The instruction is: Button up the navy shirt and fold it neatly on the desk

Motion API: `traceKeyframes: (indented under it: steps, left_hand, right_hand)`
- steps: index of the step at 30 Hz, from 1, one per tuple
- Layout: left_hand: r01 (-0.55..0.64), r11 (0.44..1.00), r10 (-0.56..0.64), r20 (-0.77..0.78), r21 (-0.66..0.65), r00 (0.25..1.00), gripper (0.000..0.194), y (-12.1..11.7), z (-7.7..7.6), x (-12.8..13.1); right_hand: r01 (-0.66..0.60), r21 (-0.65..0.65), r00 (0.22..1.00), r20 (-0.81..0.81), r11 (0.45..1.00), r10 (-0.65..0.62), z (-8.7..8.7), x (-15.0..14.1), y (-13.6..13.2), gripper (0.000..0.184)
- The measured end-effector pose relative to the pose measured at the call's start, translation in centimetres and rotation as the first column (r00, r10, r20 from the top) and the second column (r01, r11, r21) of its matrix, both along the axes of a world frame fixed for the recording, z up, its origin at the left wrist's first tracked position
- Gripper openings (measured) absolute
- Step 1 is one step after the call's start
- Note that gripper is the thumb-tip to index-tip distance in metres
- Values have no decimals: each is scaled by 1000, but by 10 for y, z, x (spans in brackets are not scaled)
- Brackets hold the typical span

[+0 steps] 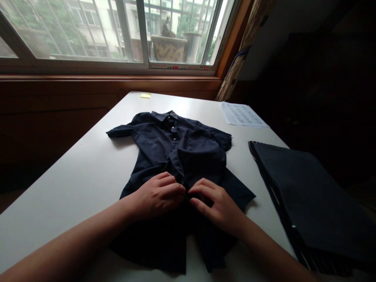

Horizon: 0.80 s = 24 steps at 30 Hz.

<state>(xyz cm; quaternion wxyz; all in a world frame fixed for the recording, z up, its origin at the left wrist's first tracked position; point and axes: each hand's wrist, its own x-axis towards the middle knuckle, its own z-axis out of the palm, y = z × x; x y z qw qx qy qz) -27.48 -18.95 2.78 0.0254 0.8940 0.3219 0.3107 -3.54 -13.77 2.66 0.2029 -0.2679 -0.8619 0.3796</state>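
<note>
A dark navy short-sleeved shirt [158, 143] lies front up on the white table, its collar pointing away from me. Small pale buttons run down its upper front, and below them the two front edges part toward the hem. My left hand [164, 192] has its fingers curled closed on the front edge at mid-shirt. Close beside it, my right hand [216, 201] pinches the opposite side of the same opening, thumb and fingers bent together. The fingertips nearly meet, and whatever small part lies between them is hidden.
A dark folded cloth item [311, 196] with a striped edge lies along the table's right side. Printed paper sheets [242, 114] are at the far right corner of the white table [85, 164]. A yellow sticky note [145, 95] sits near the far edge, below the window.
</note>
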Motion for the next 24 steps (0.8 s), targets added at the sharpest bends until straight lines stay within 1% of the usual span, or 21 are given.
traceKeyframes:
  steps: [3, 4, 7, 10, 15, 20, 24]
  left_hand:
    - [-19, 1000, 19, -12, 17, 1000, 8, 1, -2, 1]
    - [-25, 999, 26, -15, 20, 1000, 7, 1, -2, 2]
    - [-38, 999, 38, -4, 20, 999, 8, 1, -2, 3]
    - [-44, 999, 44, 18, 5, 999, 9, 1, -1, 4]
    - [-69, 996, 72, 62, -48, 995, 10, 1, -3, 3]
    - [-81, 996, 83, 82, -22, 993, 10, 0, -7, 0]
    - [-67, 997, 69, 93, -27, 993, 12, -1, -5, -2]
  right_hand:
    - [-2, -10, 999, 49, 1000, 3, 3, -2, -4, 33]
    - [6, -10, 998, 58, 1000, -5, 3, -2, -6, 34]
    - [45, -22, 998, 44, 999, -44, 0, -5, -7, 26]
    - [53, -67, 999, -3, 996, -53, -5, -8, -4, 20]
    - [58, -172, 996, -50, 983, -68, -6, -8, 1, 17]
    - [68, -249, 995, -55, 966, -84, -3, -6, 3, 16]
    - [56, -291, 995, -62, 955, -77, 0, -5, 3, 18]
